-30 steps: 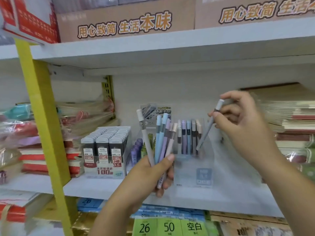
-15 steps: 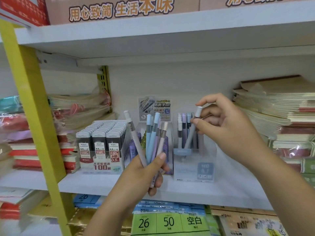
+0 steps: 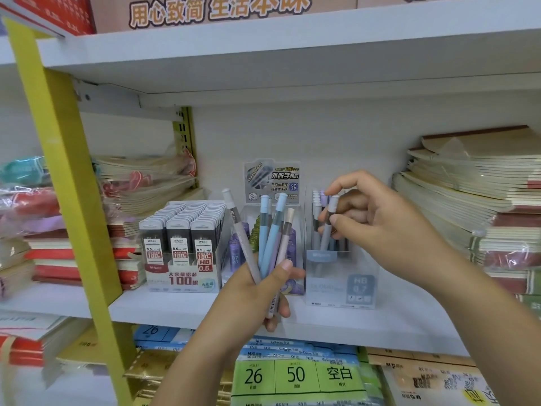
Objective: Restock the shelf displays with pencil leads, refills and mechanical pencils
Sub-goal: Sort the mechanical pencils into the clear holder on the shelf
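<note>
Clear plastic forms the pencil box (image 3: 341, 284) on the white shelf (image 3: 164, 307). Just above the box's opening, the right hand (image 3: 377, 227) pinches one grey pencil (image 3: 328, 227) between thumb and forefinger, its tip down among the pencils standing inside. Left of the box, the left hand (image 3: 254, 294) is wrapped round a fan of pencils (image 3: 270, 232) (blue, grey, pinkish), caps up. Further left stands a tray of lead cases (image 3: 181, 253); right of the box lie stacked notebooks (image 3: 468, 200).

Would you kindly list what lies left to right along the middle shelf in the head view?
Yellow metal upright, grey pencil-lead boxes, pastel mechanical pencils in left hand, clear plastic pencil holder, beige notebook stack.
</note>
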{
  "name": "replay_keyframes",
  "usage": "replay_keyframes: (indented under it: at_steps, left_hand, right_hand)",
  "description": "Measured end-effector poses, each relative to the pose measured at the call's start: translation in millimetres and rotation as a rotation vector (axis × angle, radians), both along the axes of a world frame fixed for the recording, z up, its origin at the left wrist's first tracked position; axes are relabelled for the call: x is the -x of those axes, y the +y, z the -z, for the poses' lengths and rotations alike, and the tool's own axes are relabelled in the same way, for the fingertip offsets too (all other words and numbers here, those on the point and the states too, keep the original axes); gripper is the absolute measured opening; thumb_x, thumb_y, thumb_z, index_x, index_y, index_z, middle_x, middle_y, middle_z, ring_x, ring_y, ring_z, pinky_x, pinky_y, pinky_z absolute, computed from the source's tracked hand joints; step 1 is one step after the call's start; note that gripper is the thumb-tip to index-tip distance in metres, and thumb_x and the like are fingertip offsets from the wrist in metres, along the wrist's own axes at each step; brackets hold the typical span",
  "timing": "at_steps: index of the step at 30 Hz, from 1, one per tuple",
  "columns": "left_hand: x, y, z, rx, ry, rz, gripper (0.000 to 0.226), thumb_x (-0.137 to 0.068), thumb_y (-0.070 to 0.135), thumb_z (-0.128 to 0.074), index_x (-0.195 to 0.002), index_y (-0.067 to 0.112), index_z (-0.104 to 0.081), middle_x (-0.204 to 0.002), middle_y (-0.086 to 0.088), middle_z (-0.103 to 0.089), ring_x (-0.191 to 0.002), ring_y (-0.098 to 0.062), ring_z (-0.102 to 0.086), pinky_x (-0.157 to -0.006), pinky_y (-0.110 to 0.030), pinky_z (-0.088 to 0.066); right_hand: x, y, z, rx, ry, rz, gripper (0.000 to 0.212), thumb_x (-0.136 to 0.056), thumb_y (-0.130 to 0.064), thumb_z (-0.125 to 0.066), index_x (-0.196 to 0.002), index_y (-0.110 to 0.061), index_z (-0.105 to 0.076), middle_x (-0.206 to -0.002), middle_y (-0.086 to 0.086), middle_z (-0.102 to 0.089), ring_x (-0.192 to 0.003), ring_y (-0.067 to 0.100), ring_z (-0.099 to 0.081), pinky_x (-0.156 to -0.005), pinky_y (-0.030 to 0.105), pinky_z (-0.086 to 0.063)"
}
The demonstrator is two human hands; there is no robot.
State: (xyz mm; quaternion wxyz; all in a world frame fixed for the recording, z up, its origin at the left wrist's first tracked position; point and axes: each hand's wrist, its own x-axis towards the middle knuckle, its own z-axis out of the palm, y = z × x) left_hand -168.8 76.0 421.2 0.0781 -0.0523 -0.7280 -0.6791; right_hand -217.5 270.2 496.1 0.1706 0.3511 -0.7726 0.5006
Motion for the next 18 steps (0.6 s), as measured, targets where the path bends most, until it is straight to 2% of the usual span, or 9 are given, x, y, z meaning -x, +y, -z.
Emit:
replay_keyframes:
  at_steps: [1, 3, 5, 7, 10, 12, 14, 16, 18]
  left_hand:
    - [0, 0, 0, -0.008, 0.004, 0.000, 0.024, -0.092, 0.046, -0.059, -0.088, 0.031, -0.078, -0.074, -0.002, -0.072, -0.050, -0.011, -0.055, -0.047, -0.025, -0.044]
    - [0, 1, 0, -0.022, 0.009, 0.002, 0.022, -0.093, 0.044, -0.060, -0.086, 0.033, -0.077, -0.081, -0.002, -0.075, -0.052, -0.012, -0.055, -0.047, -0.025, -0.044]
    - [-1, 1, 0, -0.030, 0.006, 0.006, 0.025, -0.094, 0.043, -0.060, -0.090, 0.026, -0.077, -0.072, 0.004, -0.073, -0.050, -0.011, -0.054, -0.046, -0.023, -0.043]
    - [-1, 0, -1, -0.026, -0.003, 0.012, 0.031, -0.095, 0.042, -0.058, -0.102, 0.015, -0.073, -0.063, 0.011, -0.068, -0.048, -0.009, -0.052, -0.046, -0.021, -0.043]
    - [-4, -1, -2, -0.022, 0.006, 0.042, 0.035, -0.092, 0.045, -0.060, -0.100, 0.013, -0.071, -0.064, 0.011, -0.068, -0.048, -0.009, -0.049, -0.046, -0.021, -0.041]
    - [-7, -3, -4, -0.022, 0.033, 0.083, 0.031, -0.085, 0.050, -0.062, -0.091, 0.021, -0.071, -0.079, 0.005, -0.073, -0.051, -0.010, -0.049, -0.046, -0.022, -0.041]
    - [-10, -5, -6, -0.031, 0.055, 0.140, 0.030, -0.081, 0.054, -0.065, -0.091, 0.026, -0.069, -0.087, 0.001, -0.072, -0.053, -0.011, -0.050, -0.046, -0.023, -0.040]
    - [-12, -5, -7, -0.040, 0.064, 0.189, 0.032, -0.082, 0.057, -0.069, -0.094, 0.027, -0.068, -0.083, 0.000, -0.069, -0.054, -0.011, -0.049, -0.046, -0.023, -0.039]
    - [-15, -4, -9, -0.044, 0.069, 0.226, 0.028, -0.083, 0.051, -0.067, -0.096, 0.027, -0.068, -0.077, 0.001, -0.064, -0.054, -0.011, -0.049, -0.045, -0.022, -0.038]
  right_hand:
    - [1, -1, 1, -0.011, 0.001, 0.011, 0.036, -0.089, -0.003, -0.061, -0.096, -0.039, -0.057, -0.089, -0.002, -0.072, -0.083, 0.024, -0.070, -0.080, 0.054, -0.054]
    - [3, -3, 4, -0.062, 0.034, 0.071, 0.033, -0.088, -0.009, -0.066, -0.097, -0.040, -0.060, -0.088, -0.005, -0.070, -0.081, 0.012, -0.068, -0.080, 0.037, -0.057]
    - [5, -5, 6, -0.152, 0.098, 0.158, 0.030, -0.086, -0.012, -0.069, -0.098, -0.039, -0.062, -0.085, -0.008, -0.065, -0.079, 0.005, -0.062, -0.076, 0.021, -0.053]
    - [6, -6, 8, -0.200, 0.125, 0.203, 0.031, -0.086, -0.012, -0.069, -0.101, -0.038, -0.063, -0.085, -0.010, -0.062, -0.078, 0.005, -0.057, -0.072, 0.015, -0.048]
    - [7, -4, 7, -0.198, 0.156, 0.237, 0.034, -0.087, -0.013, -0.068, -0.110, -0.037, -0.063, -0.089, -0.009, -0.060, -0.077, 0.006, -0.055, -0.070, 0.011, -0.043]
    - [5, -3, 7, -0.147, 0.162, 0.267, 0.032, -0.088, -0.018, -0.066, -0.115, -0.034, -0.062, -0.090, -0.010, -0.059, -0.077, 0.006, -0.055, -0.069, 0.011, -0.043]
    - [-1, -4, 5, -0.062, 0.181, 0.291, 0.022, -0.088, -0.023, -0.064, -0.108, -0.031, -0.067, -0.088, -0.009, -0.061, -0.076, 0.007, -0.054, -0.066, 0.012, -0.043]
    - [-10, -5, 1, 0.020, 0.127, 0.248, 0.015, -0.086, -0.030, -0.065, -0.100, -0.031, -0.070, -0.083, -0.004, -0.066, -0.071, 0.010, -0.057, -0.066, 0.018, -0.048]
    - [-19, -8, -2, 0.055, 0.014, 0.146, 0.019, -0.082, -0.034, -0.070, -0.101, -0.031, -0.069, -0.077, 0.001, -0.070, -0.065, 0.015, -0.062, -0.059, 0.022, -0.051]
